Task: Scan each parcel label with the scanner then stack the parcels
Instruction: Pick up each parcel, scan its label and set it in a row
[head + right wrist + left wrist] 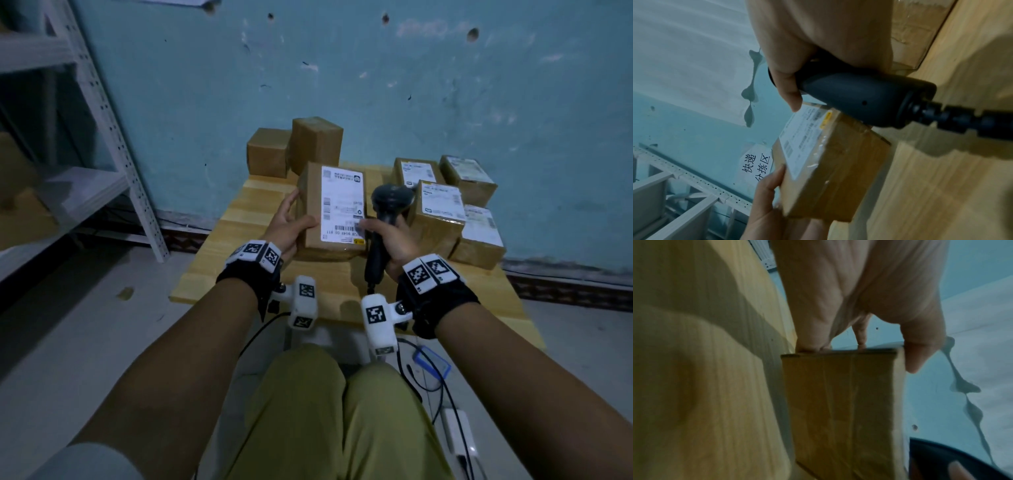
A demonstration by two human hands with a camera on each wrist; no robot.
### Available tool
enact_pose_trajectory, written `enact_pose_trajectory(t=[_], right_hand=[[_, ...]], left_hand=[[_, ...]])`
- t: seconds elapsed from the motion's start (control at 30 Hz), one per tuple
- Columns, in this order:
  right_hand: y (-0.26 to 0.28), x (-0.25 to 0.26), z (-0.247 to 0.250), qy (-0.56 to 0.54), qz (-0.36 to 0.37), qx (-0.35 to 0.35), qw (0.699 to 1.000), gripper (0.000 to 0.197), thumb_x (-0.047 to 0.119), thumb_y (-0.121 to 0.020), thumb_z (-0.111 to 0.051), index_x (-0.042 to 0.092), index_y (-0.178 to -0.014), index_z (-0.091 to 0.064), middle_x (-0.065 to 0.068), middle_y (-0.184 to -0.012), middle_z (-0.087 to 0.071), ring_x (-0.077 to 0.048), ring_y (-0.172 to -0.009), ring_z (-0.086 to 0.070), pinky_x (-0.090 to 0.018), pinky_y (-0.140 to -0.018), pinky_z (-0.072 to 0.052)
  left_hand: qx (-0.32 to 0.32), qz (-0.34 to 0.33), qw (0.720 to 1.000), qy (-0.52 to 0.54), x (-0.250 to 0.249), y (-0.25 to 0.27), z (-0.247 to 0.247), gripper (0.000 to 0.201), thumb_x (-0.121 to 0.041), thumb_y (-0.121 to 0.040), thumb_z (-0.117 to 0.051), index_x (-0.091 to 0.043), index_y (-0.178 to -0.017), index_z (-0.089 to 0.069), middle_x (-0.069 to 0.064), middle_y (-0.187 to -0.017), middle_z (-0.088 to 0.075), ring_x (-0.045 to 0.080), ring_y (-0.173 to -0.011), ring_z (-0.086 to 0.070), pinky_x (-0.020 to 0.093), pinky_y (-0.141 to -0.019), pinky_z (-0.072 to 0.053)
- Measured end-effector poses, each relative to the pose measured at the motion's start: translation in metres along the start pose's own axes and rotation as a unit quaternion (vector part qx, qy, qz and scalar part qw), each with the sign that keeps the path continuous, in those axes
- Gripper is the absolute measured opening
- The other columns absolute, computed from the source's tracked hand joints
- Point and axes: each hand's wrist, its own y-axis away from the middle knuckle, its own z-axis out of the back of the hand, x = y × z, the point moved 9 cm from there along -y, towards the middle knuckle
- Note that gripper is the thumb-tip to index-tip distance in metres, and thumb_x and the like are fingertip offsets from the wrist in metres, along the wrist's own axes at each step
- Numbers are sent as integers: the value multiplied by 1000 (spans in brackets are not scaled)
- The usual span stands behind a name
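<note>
A brown cardboard parcel (313, 205) with a white label (342, 202) is held tilted above the wooden table (239, 219). My left hand (291, 222) grips its left side, thumb on top and fingers behind; the left wrist view shows the parcel (838, 402) edge-on in that hand (859, 305). My right hand (387, 240) grips the handle of a dark scanner (390, 202), its thumb touching the label's lower right corner. In the right wrist view the scanner handle (859, 97) crosses above the parcel (828, 170).
Several labelled parcels (442, 212) sit grouped at the table's right. Two plain brown boxes (294, 147) stand at the back against the blue wall. A white metal shelf (102, 120) rises on the left. The scanner cable (972, 123) trails off the near edge toward the floor.
</note>
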Motion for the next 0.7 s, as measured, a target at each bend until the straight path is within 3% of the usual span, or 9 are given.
enact_pose_trajectory(t=[0.07, 0.2, 0.37, 0.5, 0.6, 0.7], right_hand=[[-1, -4, 0, 26, -5, -5, 1000, 41, -5, -79, -64, 11, -113, -49, -9, -97, -65, -22, -84, -64, -40, -87, -52], [-7, -11, 1, 120, -15, -22, 992, 54, 0, -71, -75, 6, -119, -52, -17, -118, -64, -33, -107, -62, -50, -99, -47], [-12, -9, 1, 166, -17, -32, 985, 58, 1, -71, -76, 5, -123, -50, -14, -121, -62, -31, -110, -61, -48, -100, -46], [-10, -3, 2, 192, 9, -37, 981, 62, 0, -72, -74, 3, -127, -47, -15, -126, -60, -30, -114, -58, -45, -102, -45], [-8, -2, 2, 197, 17, -36, 980, 62, 0, -74, -73, 3, -129, -46, -14, -126, -59, -29, -115, -58, -43, -102, -45], [-6, -1, 3, 204, 18, -38, 978, 62, 0, -75, -72, 3, -130, -45, -13, -128, -58, -28, -116, -57, -40, -102, -44]], left_hand=[[-13, 19, 1000, 6, 9, 0, 3, 70, 12, -87, -48, -23, -145, -27, 24, -136, -47, 29, -95, -58, 36, -69, -57], [-32, 42, 998, 23, 19, -4, 12, 67, 8, -88, -51, -22, -144, -30, 22, -135, -51, 23, -85, -61, 30, -61, -58], [-36, 57, 997, 27, 23, -8, 14, 68, 6, -87, -54, -23, -144, -31, 21, -134, -52, 27, -92, -60, 41, -81, -51], [-30, 63, 997, 38, 24, -8, 15, 69, 8, -87, -53, -23, -145, -29, 22, -135, -51, 30, -102, -57, 42, -81, -52], [-23, 60, 997, 31, 24, -8, 16, 70, 7, -87, -54, -25, -145, -29, 21, -134, -52, 26, -92, -61, 37, -73, -56], [-21, 58, 998, 31, 26, -9, 16, 70, 7, -88, -53, -23, -146, -28, 21, -135, -51, 29, -102, -58, 41, -81, -54]])
